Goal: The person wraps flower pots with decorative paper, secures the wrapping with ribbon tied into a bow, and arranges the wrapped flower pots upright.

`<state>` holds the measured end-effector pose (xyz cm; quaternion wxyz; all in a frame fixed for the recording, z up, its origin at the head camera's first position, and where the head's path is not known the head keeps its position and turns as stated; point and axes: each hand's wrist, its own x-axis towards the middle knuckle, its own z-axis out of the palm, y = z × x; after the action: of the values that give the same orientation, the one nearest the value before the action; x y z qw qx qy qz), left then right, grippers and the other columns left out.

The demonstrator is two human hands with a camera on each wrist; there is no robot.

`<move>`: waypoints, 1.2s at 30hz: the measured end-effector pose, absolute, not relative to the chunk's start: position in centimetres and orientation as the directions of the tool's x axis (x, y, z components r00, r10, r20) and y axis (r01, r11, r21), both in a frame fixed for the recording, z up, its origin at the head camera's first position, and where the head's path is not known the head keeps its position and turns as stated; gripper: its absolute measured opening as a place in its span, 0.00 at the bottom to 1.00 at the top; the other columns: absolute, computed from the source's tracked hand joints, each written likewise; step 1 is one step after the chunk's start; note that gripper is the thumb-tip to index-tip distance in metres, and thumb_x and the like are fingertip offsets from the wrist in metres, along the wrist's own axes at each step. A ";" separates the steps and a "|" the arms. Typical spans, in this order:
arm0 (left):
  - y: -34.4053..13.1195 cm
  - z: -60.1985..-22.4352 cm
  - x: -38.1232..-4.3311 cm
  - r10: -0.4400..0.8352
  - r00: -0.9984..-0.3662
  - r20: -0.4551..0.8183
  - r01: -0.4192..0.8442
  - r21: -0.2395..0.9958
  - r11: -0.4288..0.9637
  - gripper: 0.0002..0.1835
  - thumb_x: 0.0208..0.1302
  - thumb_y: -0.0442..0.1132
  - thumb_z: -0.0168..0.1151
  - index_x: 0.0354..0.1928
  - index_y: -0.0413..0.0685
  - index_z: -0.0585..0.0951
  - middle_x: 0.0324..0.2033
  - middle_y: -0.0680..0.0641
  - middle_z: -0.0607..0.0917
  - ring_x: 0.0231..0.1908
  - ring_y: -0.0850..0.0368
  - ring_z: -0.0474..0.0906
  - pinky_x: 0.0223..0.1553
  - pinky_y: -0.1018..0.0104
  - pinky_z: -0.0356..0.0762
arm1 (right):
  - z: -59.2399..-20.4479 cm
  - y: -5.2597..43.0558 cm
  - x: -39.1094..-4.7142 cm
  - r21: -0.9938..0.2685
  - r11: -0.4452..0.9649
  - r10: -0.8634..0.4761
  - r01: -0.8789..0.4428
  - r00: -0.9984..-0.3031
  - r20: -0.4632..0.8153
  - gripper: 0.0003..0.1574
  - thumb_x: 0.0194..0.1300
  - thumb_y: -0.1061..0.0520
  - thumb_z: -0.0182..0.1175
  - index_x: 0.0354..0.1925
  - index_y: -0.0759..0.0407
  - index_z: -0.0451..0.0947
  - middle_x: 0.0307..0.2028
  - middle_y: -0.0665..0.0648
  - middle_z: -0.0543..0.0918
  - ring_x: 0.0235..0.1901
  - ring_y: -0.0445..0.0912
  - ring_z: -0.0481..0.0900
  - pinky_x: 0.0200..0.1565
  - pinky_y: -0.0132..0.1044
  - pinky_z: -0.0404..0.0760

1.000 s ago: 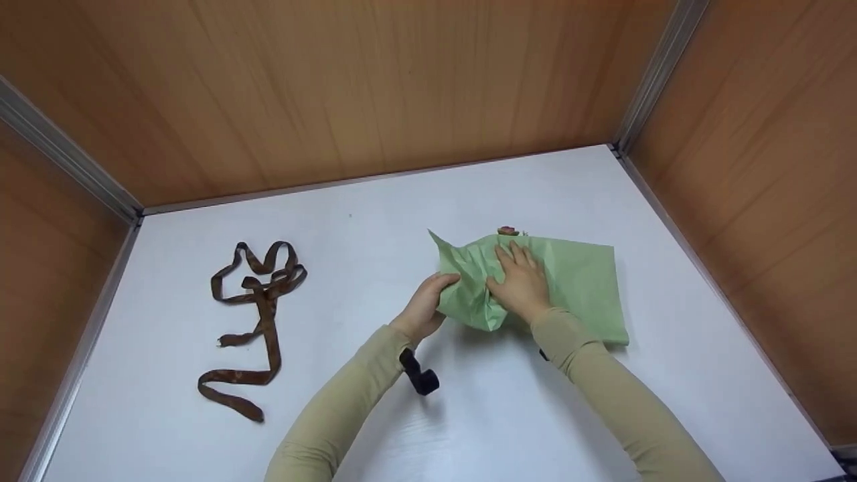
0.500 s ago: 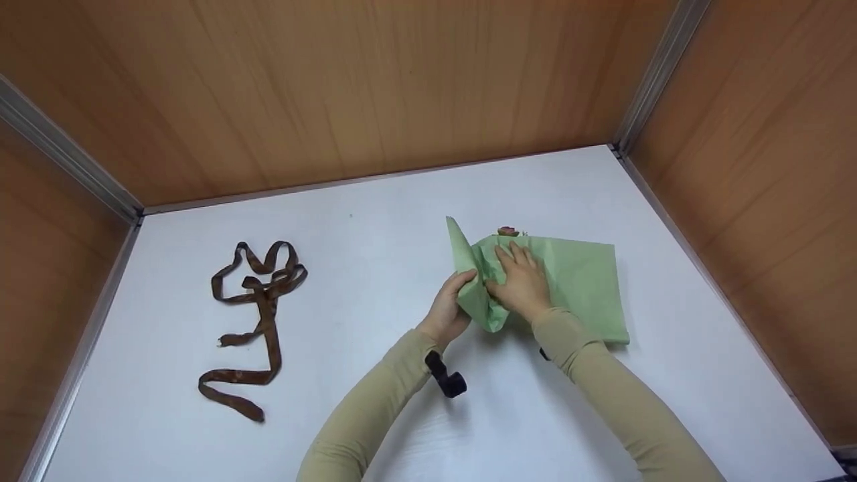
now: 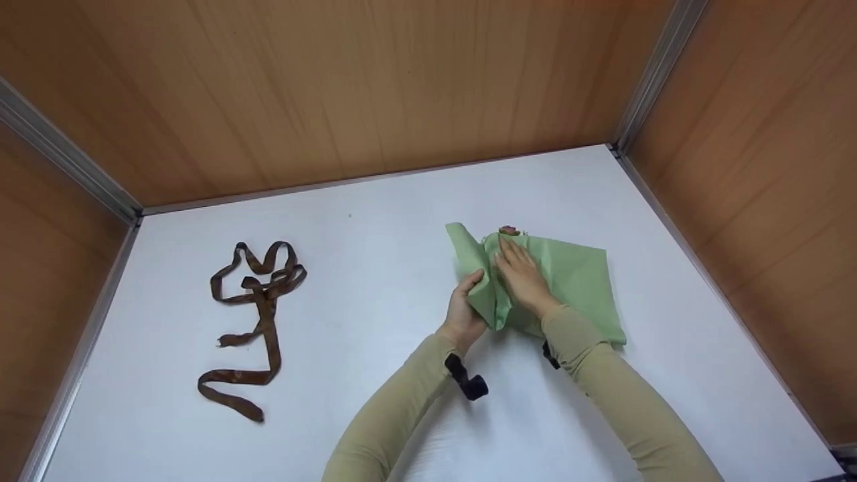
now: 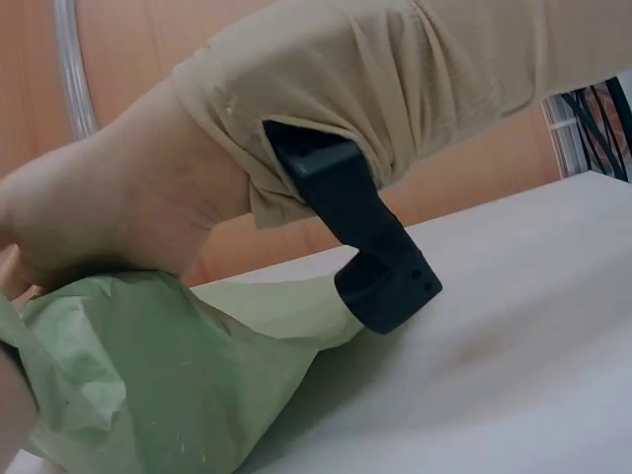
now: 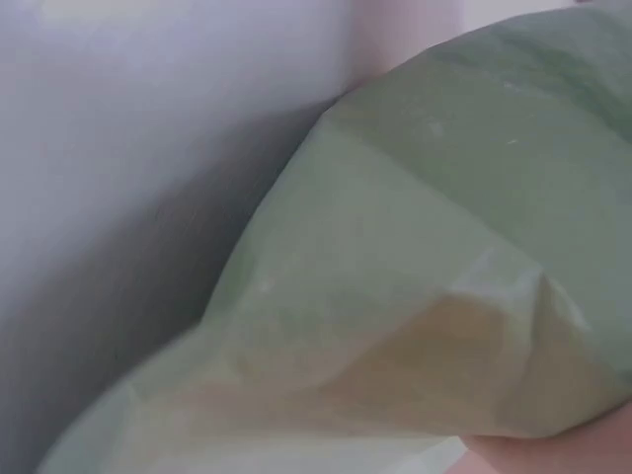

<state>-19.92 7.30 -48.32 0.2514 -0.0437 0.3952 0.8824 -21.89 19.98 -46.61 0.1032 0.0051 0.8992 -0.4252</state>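
A sheet of green wrapping paper lies folded and creased on the white table, right of the middle. At its far edge a small reddish flower head pokes out; whatever else the paper covers is hidden. My left hand grips the gathered left part of the paper, thumb on top, with a folded flap standing up beyond it. On the creased middle rests my right hand, its fingers straight and side by side. In the right wrist view, the green paper covers most of the picture.
A long brown ribbon lies in loose loops on the left of the white table. Wooden panels with metal corner strips stand at the back and both sides. A black wrist mount hangs below the left sleeve.
My left hand has moved right, folding the paper's left part upright and over towards the right hand. The right hand's spread fingers have drawn together, and the paper's right edge has shifted slightly left.
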 end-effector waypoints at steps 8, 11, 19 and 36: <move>8.2 -48.4 -19.8 0.399 -0.907 -0.139 -0.300 0.876 -0.377 0.31 0.71 0.45 0.41 0.74 0.49 0.51 0.71 0.50 0.55 0.68 0.55 0.55 0.69 0.60 0.52 | -46.4 21.0 -21.7 -0.934 0.302 -0.113 0.189 -0.966 -0.232 0.35 0.76 0.39 0.24 0.75 0.45 0.34 0.75 0.54 0.35 0.74 0.51 0.29 0.70 0.57 0.31; 8.5 -48.6 -19.8 0.368 -0.920 -0.134 -0.256 0.917 -0.305 0.29 0.70 0.44 0.44 0.71 0.45 0.59 0.71 0.48 0.58 0.68 0.53 0.56 0.69 0.58 0.53 | -45.4 20.8 -21.3 -0.949 0.246 -0.138 0.197 -0.962 -0.236 0.34 0.77 0.42 0.22 0.75 0.46 0.32 0.75 0.54 0.33 0.74 0.51 0.27 0.70 0.56 0.28; 8.9 -49.2 -20.0 0.328 -0.941 -0.085 -0.123 0.987 -0.098 0.28 0.71 0.48 0.43 0.68 0.40 0.64 0.75 0.49 0.43 0.74 0.52 0.38 0.72 0.54 0.43 | -44.7 20.7 -20.8 -0.954 0.180 -0.195 0.240 -0.942 -0.274 0.34 0.76 0.40 0.20 0.74 0.44 0.27 0.74 0.50 0.28 0.73 0.48 0.24 0.70 0.54 0.28; 9.5 -49.6 -20.3 0.382 -0.920 0.084 0.245 0.885 0.395 0.32 0.76 0.46 0.35 0.74 0.39 0.43 0.74 0.39 0.43 0.74 0.44 0.36 0.71 0.46 0.38 | -46.7 22.6 -21.5 -0.965 -0.071 -0.239 0.251 -0.944 -0.228 0.46 0.65 0.27 0.08 0.75 0.42 0.29 0.75 0.48 0.32 0.74 0.49 0.28 0.71 0.53 0.31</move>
<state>-20.26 9.51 -49.63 0.0663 0.1885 0.8327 0.5165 -21.55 22.60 -46.69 0.1673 0.0047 0.6605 -0.7319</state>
